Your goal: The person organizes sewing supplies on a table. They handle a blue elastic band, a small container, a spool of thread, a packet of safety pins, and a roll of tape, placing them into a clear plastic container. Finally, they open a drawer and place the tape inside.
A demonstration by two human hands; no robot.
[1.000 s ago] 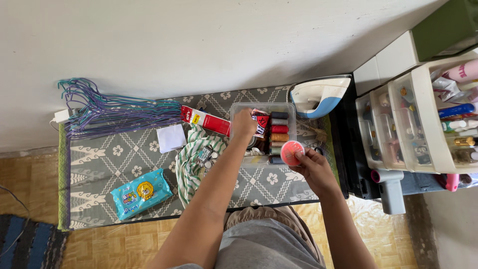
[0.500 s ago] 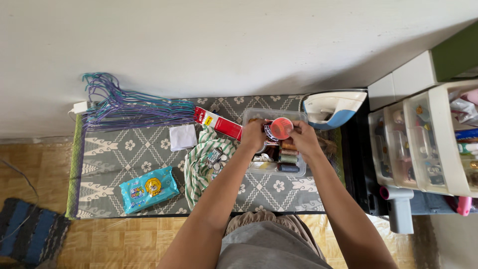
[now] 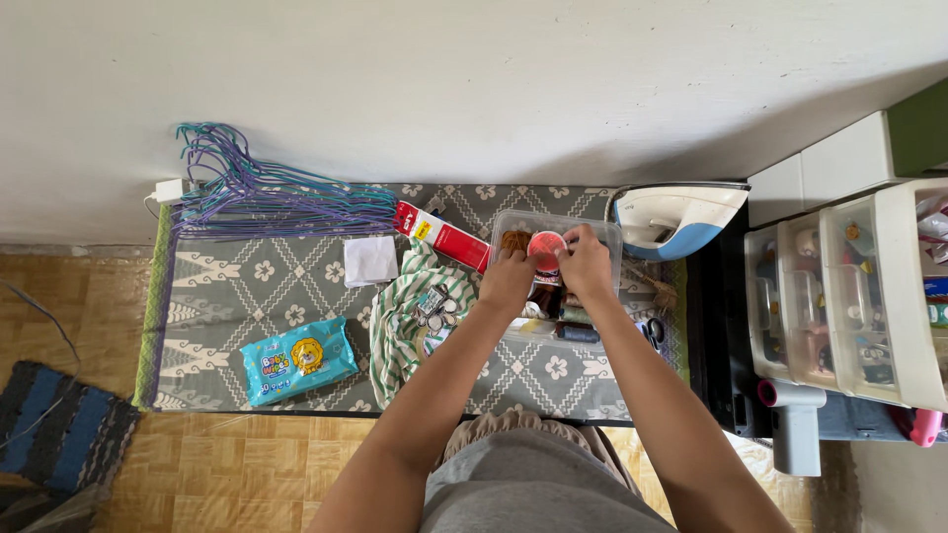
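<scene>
A clear plastic box (image 3: 609, 233) holding several thread spools stands on a grey patterned mat (image 3: 247, 296). Both hands are over the box. My right hand (image 3: 587, 265) holds a small round red tin (image 3: 544, 244) above the box's far side. My left hand (image 3: 508, 275) is at the box's left edge, its fingers touching the tin from the left. The hands hide most of the box's contents; a dark spool (image 3: 576, 335) shows at the near end.
A green-striped cloth (image 3: 395, 326) with small metal bits lies left of the box. A red flat pack (image 3: 440, 235), white paper (image 3: 370, 261), a blue wipes pack (image 3: 296, 359), hangers (image 3: 267, 202), an iron (image 3: 671, 219), scissors (image 3: 653, 332) and plastic drawers (image 3: 849, 296) surround it.
My right hand carried the red tin from the near right of the box up over it. My left hand drew back from inside the box to meet the tin.
</scene>
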